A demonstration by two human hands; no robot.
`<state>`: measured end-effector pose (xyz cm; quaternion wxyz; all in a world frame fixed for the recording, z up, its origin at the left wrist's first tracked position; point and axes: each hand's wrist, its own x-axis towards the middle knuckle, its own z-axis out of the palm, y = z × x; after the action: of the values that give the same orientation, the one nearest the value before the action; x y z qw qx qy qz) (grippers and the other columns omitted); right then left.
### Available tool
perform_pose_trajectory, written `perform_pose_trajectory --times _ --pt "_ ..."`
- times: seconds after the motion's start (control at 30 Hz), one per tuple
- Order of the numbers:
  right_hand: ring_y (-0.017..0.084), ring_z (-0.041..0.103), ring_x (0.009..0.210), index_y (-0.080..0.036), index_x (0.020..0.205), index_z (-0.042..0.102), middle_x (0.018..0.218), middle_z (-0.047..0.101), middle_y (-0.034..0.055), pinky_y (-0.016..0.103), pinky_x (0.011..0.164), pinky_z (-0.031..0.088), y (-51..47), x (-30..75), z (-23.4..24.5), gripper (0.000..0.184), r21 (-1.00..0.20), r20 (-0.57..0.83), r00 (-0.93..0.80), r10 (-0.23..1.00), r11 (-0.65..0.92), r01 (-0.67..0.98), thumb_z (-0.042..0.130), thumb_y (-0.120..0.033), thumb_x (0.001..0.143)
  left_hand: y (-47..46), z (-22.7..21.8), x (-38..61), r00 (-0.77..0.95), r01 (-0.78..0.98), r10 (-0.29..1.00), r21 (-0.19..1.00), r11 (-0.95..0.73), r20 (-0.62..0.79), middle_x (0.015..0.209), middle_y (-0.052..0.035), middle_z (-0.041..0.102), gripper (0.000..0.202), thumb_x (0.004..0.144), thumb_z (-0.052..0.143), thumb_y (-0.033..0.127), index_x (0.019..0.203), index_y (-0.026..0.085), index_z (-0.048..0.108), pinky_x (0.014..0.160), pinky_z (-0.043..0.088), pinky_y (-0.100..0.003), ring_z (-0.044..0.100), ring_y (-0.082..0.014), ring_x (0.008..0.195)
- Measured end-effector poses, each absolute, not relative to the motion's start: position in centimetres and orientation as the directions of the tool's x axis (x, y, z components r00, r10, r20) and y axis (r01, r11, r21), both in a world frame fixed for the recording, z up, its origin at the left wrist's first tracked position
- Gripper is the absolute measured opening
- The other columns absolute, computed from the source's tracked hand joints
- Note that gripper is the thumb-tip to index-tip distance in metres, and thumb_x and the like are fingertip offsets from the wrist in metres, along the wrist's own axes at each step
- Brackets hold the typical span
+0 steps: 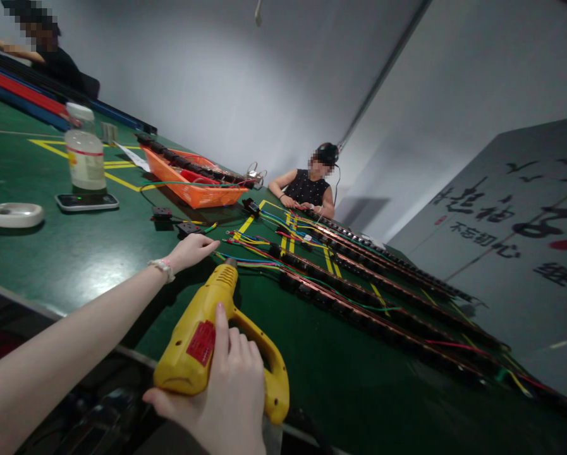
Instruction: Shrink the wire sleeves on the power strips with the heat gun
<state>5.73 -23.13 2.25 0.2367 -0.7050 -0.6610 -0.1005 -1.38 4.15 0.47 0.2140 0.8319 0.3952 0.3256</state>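
Observation:
In my right hand [236, 379] is a yellow heat gun [195, 335] with a red label, gripped around its handle. The gun's metal nozzle [231, 262] points away from me, close to the ends of the coloured wires [252, 261]. My left hand [193, 249], with a bracelet on the wrist, reaches ahead of the nozzle. Its thumb and finger are pinched together at the tip of one of these wires; the exact end is too small to make out. The wires run right into a long dark strip [321, 294] with copper-coloured bars.
More long strips [406, 287] lie across the green table [274, 354]. An orange basket [193, 196], small black blocks [162, 217], a bottle [86, 158], a phone [88, 202] and a white oval object [15, 215] stand left. One person [306, 186] sits opposite, another [55, 63] far left.

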Motion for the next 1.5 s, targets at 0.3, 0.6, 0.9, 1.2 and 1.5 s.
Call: perform_pose_trajectory --times 0.3,0.6,0.9,1.2,1.5 --pt "0.031 0.060 0.070 -0.010 0.139 0.035 0.086 0.061 0.0139 0.052 0.064 0.051 -21.9 4.0 1.8 0.126 -0.203 0.464 0.072 0.883 0.027 0.979 0.056 -0.090 0.044 4.1 0.4 -1.3 0.514 0.454 0.776 0.652 -0.607 0.365 0.048 0.0021 0.043 0.052 0.081 0.039 0.055 0.051 0.015 0.052 0.052 0.024 -0.025 0.035 -0.0110 0.052" --pt "0.030 0.060 0.072 -0.012 0.140 0.034 0.088 0.061 0.0116 0.051 0.067 0.051 -22.6 6.0 1.8 0.129 -0.211 0.465 0.023 0.885 0.086 0.974 0.061 -0.087 0.039 4.3 0.0 -1.3 0.539 0.459 0.763 0.635 -0.622 0.357 0.051 0.0022 0.042 0.053 0.084 0.037 0.056 0.055 0.014 0.054 0.053 0.023 -0.025 0.035 -0.0108 0.053" --pt "0.029 0.061 0.076 -0.015 0.140 0.034 0.090 0.063 0.0090 0.046 0.070 0.050 -24.6 9.5 2.8 0.128 -0.230 0.435 0.080 0.897 0.025 0.973 0.069 -0.082 0.037 4.1 0.2 -1.3 0.533 0.472 0.767 0.628 -0.619 0.356 0.049 0.0035 0.033 0.049 0.083 0.039 0.054 0.051 0.017 0.042 0.053 0.021 -0.026 0.031 -0.0103 0.051" --pt "0.028 0.060 0.082 -0.016 0.142 0.031 0.096 0.064 0.0096 0.042 0.074 0.048 -25.6 13.1 2.8 0.118 -0.201 0.442 0.144 0.886 -0.058 0.978 0.067 -0.080 0.049 4.1 0.2 -1.4 0.545 0.496 0.772 0.617 -0.611 0.326 0.050 0.0026 0.038 0.050 0.082 0.038 0.056 0.051 0.017 0.043 0.053 0.024 -0.025 0.035 -0.0114 0.052" --pt "0.030 0.058 0.090 -0.020 0.142 0.029 0.104 0.062 0.0094 0.044 0.081 0.044 -26.3 15.3 2.3 0.112 -0.271 0.458 0.275 0.845 -0.162 0.949 0.071 -0.072 0.053 3.8 0.5 -1.4 0.552 0.524 0.777 0.600 -0.605 0.302 0.049 0.0024 0.038 0.051 0.082 0.037 0.057 0.051 0.017 0.046 0.053 0.024 -0.025 0.036 -0.0115 0.051"
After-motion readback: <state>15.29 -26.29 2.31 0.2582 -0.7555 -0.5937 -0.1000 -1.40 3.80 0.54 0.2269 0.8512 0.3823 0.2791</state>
